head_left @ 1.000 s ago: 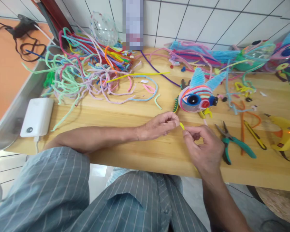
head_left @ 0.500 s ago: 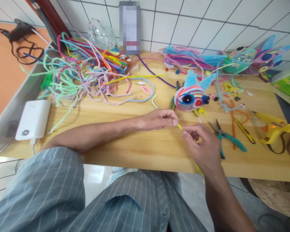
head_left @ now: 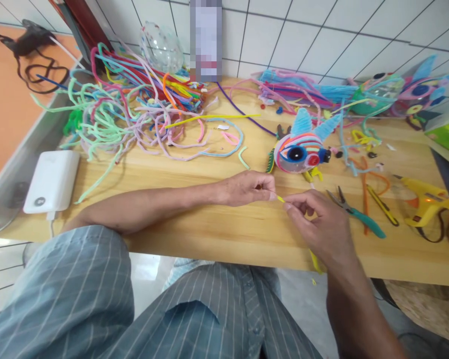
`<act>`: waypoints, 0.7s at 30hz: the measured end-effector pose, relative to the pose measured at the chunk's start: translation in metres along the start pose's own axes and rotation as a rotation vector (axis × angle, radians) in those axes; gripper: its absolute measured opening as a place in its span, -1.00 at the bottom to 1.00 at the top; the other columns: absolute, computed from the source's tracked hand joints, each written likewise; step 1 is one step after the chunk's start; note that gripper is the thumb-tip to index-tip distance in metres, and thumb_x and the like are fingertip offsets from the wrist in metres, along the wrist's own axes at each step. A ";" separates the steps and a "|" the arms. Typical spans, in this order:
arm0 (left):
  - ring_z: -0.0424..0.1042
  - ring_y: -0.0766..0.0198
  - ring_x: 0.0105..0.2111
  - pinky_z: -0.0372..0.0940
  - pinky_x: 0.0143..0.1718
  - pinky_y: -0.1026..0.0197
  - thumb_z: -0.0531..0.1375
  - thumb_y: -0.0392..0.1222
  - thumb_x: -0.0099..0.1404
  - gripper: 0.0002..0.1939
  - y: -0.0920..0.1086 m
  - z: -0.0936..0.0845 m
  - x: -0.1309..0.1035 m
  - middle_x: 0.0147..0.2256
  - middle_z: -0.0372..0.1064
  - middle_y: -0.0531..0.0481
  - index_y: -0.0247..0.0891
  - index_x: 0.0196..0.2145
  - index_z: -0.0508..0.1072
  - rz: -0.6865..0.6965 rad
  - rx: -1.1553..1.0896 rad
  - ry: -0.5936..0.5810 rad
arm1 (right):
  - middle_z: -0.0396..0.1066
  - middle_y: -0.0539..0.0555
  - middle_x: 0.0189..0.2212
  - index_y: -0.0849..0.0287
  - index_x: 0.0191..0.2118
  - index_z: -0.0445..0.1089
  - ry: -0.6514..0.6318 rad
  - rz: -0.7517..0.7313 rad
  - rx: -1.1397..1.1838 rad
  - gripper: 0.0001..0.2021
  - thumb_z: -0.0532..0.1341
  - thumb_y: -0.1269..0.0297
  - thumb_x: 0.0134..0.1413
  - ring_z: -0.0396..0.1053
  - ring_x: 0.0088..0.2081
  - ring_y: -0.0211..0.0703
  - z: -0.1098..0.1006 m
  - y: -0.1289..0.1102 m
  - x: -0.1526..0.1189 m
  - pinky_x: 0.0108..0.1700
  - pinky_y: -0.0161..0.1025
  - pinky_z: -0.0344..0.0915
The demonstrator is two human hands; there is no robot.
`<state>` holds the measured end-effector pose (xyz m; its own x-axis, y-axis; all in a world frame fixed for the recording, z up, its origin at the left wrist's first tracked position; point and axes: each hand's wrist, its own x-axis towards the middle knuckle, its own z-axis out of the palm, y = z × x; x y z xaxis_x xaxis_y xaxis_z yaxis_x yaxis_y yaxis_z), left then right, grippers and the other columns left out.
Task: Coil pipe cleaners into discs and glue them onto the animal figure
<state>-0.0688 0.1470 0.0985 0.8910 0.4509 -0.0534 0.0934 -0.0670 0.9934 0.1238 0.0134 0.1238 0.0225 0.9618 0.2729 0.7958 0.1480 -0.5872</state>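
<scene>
Left hand (head_left: 249, 187) and right hand (head_left: 318, 224) both pinch a yellow pipe cleaner (head_left: 280, 198) closed-fingered, seemingly stripping or twisting its tip; next needs a firm, small twist; the pipe-cleaner fish (head_left: 301, 152) sits just beyond.

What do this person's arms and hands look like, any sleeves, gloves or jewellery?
Both hands are bare: no gloves, rings or watch show on the left hand or the right hand. The forearms are uncovered too. A grey-blue shirt with thin pale stripes covers the left upper arm and the body.
</scene>
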 end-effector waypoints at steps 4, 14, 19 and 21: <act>0.14 0.40 -0.46 0.07 -0.40 0.29 0.32 0.08 0.29 -0.63 0.000 0.011 -0.003 -0.49 0.18 0.17 -0.28 -0.37 0.37 -0.018 -0.199 0.180 | 0.41 -0.08 -0.53 0.08 -0.26 0.57 0.131 0.104 0.069 -0.94 0.31 0.32 0.17 0.30 -0.50 -0.24 0.013 -0.008 -0.001 -0.38 -0.24 0.26; 0.02 0.47 -0.60 -0.05 -0.56 0.32 0.41 0.28 0.17 -0.45 -0.010 0.031 -0.003 -0.57 0.11 0.23 -0.23 -0.34 0.32 -0.084 -0.612 0.341 | 0.39 -0.09 -0.50 0.16 -0.21 0.57 0.341 0.337 0.276 -0.84 0.34 0.18 0.19 0.30 -0.48 -0.25 0.066 -0.014 -0.013 -0.35 -0.24 0.30; 0.13 0.46 -0.55 0.03 -0.51 0.31 0.37 0.21 0.24 -0.53 -0.011 0.009 0.005 -0.43 0.30 0.14 -0.27 -0.30 0.40 -0.050 -0.435 0.156 | 0.40 -0.08 -0.50 0.10 -0.23 0.61 0.225 0.242 0.170 -0.89 0.33 0.24 0.20 0.29 -0.47 -0.25 0.041 -0.004 -0.010 -0.36 -0.25 0.28; 0.23 0.43 -0.45 0.14 -0.38 0.31 0.37 0.06 0.27 -0.65 -0.009 0.001 0.006 -0.40 0.35 0.13 -0.30 -0.27 0.46 0.011 -0.243 0.088 | 0.39 -0.08 -0.51 0.08 -0.24 0.62 0.186 0.186 0.108 -0.90 0.33 0.26 0.19 0.27 -0.49 -0.25 0.029 0.000 -0.009 -0.39 -0.25 0.25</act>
<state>-0.0644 0.1496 0.0891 0.8485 0.5274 -0.0439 -0.0349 0.1385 0.9898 0.1060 0.0116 0.0991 0.2807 0.9172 0.2827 0.6985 0.0068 -0.7156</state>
